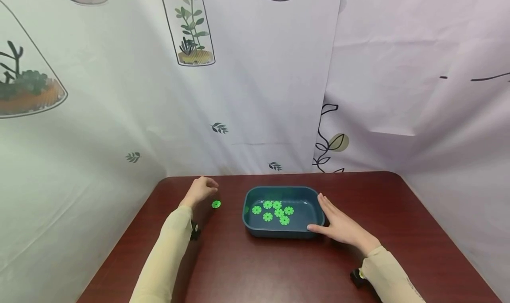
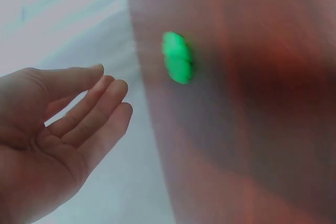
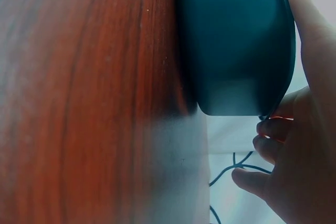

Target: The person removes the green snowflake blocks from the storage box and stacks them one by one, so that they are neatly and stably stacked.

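A green, notched snowflake disc (image 1: 216, 204) appears over the left part of the table, just below my left hand (image 1: 201, 191). In the left wrist view the disc (image 2: 178, 57) is blurred, apart from the fingertips; whether it lies flat I cannot tell. That hand's fingers are loosely bent, thumb close to them, with nothing between. Several like discs (image 1: 268, 216) lie in a dark blue rectangular tray (image 1: 263, 232). My right hand (image 1: 342, 225) rests against the tray's right end, fingers fairly straight along the rim and thumb towards the front corner.
The tray stands on a dark red wooden table (image 1: 247, 272) with rounded far corners. White cloth (image 1: 259, 95) printed with plants hangs behind the table and along both sides. A dark wrist device (image 1: 195, 230) is on the left sleeve, another (image 1: 357, 277) on the right.
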Motion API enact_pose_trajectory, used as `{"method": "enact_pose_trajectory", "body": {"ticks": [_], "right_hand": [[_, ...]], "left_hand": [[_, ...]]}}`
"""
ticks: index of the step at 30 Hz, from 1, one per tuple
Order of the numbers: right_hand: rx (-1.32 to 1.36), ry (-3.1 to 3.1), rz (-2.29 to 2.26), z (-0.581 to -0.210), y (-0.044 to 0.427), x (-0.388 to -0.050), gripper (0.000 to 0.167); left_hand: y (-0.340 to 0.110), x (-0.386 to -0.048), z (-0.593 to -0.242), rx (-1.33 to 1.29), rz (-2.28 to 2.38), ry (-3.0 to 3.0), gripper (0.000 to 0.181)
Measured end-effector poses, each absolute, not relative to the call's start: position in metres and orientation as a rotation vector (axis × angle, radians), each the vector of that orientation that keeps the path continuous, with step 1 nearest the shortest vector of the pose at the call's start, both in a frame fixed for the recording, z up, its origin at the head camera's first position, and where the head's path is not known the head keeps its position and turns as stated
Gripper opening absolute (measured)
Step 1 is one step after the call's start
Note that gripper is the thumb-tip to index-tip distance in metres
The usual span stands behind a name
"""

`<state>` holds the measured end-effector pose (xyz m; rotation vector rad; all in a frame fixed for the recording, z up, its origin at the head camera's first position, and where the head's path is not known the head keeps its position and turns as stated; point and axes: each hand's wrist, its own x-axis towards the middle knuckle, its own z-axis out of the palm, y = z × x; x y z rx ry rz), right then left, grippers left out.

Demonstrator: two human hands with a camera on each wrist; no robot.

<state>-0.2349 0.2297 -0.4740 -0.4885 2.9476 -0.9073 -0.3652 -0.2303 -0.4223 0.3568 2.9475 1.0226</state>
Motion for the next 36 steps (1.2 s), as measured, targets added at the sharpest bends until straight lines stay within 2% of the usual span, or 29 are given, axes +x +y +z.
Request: {"method": "enact_pose_trajectory", "body": {"ticks": [7, 16, 24, 29, 36], "right_hand": [[-0.492, 2.938, -0.922, -0.474, 0.23, -0.234, 0.114], [-0.469, 2.938, -0.921, -0.473, 0.231, -0.234, 0.113], [-0.469, 2.93, -0.924, -0.474, 0.229, -0.234, 0.112], [-0.475, 2.936, -0.913, -0.473, 0.231, -0.235, 0.114], [-0.458, 2.926, -0.929, -0.474, 0.229, -0.235, 0.114]], "left_hand": [[-0.196, -0.374, -0.401, 0.537, 1.073, 2.931, 0.019], [-0.125, -0.383, -0.372, 0.734, 1.059, 2.909, 0.019], [-0.072, -0.376, -0.353, 0.88, 1.004, 2.857, 0.021], [-0.052, -0.371, -0.352, 0.964, 0.916, 2.828, 0.022], [-0.034, -0.365, -0.371, 1.026, 0.714, 2.76, 0.021]]}}
